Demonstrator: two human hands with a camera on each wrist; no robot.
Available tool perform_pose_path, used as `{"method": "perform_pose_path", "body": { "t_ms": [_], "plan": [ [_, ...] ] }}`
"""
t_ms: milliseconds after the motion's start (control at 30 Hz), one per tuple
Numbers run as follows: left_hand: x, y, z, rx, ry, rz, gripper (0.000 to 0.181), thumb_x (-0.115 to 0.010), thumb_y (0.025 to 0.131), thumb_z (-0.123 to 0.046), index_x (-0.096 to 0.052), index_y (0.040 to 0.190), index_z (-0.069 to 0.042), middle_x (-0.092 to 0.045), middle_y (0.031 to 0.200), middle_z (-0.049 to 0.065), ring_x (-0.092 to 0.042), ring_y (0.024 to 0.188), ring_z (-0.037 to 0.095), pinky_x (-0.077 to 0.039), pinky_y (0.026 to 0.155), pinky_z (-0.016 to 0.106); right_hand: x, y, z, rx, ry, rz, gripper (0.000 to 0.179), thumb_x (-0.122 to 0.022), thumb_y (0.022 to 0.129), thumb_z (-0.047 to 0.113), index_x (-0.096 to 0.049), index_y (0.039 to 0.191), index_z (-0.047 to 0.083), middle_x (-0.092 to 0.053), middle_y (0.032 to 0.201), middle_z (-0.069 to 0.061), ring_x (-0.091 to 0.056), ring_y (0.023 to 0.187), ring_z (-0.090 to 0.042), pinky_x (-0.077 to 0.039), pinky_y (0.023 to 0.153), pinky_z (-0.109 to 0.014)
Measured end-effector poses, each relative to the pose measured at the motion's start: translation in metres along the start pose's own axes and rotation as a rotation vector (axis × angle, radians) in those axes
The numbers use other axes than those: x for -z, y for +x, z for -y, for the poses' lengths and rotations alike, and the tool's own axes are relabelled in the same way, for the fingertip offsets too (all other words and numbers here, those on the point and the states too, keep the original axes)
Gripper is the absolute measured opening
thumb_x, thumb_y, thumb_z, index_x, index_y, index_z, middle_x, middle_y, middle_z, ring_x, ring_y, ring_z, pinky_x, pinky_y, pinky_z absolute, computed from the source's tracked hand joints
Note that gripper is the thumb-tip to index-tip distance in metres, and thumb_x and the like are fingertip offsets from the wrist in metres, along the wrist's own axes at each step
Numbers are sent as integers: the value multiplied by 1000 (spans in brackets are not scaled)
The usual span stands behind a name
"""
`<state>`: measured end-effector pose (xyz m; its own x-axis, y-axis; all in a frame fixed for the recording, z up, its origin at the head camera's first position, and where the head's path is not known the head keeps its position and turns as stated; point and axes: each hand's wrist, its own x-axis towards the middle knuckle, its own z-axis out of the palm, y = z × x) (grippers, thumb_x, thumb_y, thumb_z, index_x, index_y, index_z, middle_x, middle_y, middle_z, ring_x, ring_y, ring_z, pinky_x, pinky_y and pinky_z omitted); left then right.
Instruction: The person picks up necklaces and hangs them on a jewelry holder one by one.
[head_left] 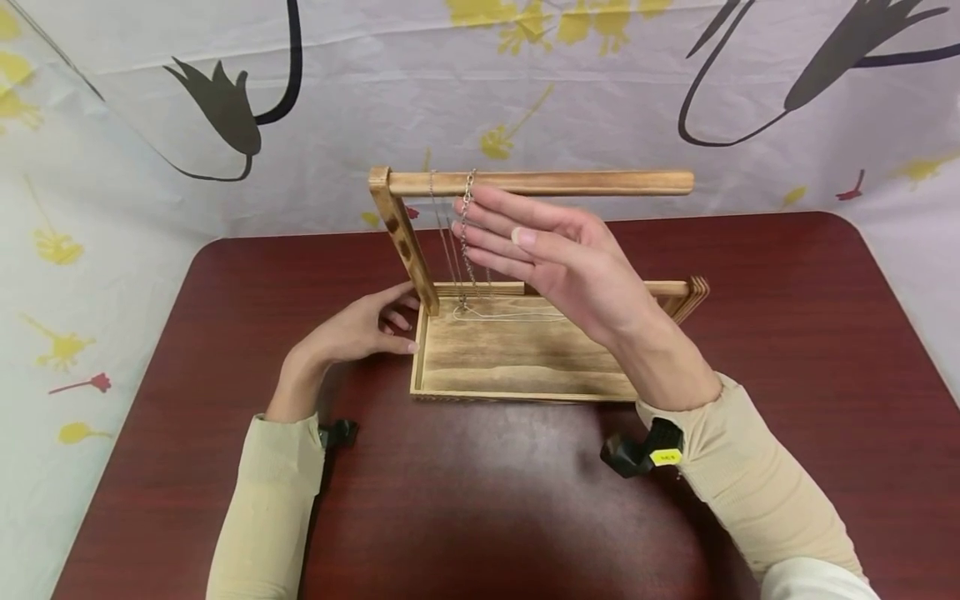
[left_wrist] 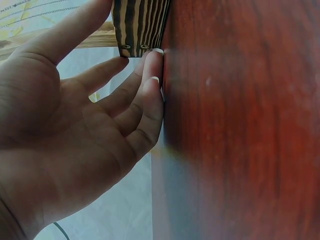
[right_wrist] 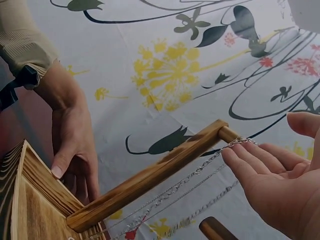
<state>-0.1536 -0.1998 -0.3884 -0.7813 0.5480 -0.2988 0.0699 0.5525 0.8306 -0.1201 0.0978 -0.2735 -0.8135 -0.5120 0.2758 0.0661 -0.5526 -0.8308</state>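
Note:
A wooden jewelry stand (head_left: 525,358) has a shallow tray base, an upright post (head_left: 405,242) at its left and a round bar (head_left: 585,182) across the top. Near the post, a thin silver necklace (head_left: 442,225) and a thicker silver chain necklace (head_left: 467,225) hang over the bar. My right hand (head_left: 592,275), fingers straight and palm up, touches the thicker chain with its fingertips just below the bar. Against the tray's left end rests my left hand (head_left: 360,325), thumb at the rim and fingers loosely bent, as the left wrist view also shows.
The stand is on a dark red table (head_left: 480,500). A printed cloth (head_left: 600,100) hangs behind and at the sides. On the tray floor lies a thin looped strand (head_left: 510,317), partly behind my right hand. A wrist camera (head_left: 637,450) sits under the right sleeve.

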Motion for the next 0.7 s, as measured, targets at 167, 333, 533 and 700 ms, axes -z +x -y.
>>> {"method": "perform_pose_path", "body": {
  "t_ms": [167,333,533,700],
  "plan": [
    [0,1,-1,-4,-1,-4,92,-79,86,-9,-22,157,-3,-50,139,18,-57,111,31,-47,95,45,3,-3,-2,3,4,-3,49,-49,100,3,-39,144,-15,-46,145,-29,-44,135,-41,-35,112,-49],
    [0,1,-1,6,-6,-2,93,-80,85,-9,-22,157,-4,-49,140,17,-56,111,31,-47,95,45,5,-5,-4,1,7,-22,49,-49,99,0,-39,143,-15,-45,146,-27,-41,138,-38,-34,113,-48],
    [0,0,0,12,-7,-5,94,-80,84,-9,-22,157,-3,-49,140,17,-56,112,31,-47,95,45,9,-9,-7,9,32,-25,57,-62,97,9,-39,143,-15,-44,147,-27,-39,140,-37,-32,114,-49],
    [1,0,0,14,-5,-2,94,-80,84,-9,-22,157,-3,-48,141,17,-56,112,30,-47,95,44,13,-13,-7,22,47,-27,59,-64,96,13,-41,143,-14,-43,147,-28,-37,141,-39,-30,114,-49]
  ]
}}
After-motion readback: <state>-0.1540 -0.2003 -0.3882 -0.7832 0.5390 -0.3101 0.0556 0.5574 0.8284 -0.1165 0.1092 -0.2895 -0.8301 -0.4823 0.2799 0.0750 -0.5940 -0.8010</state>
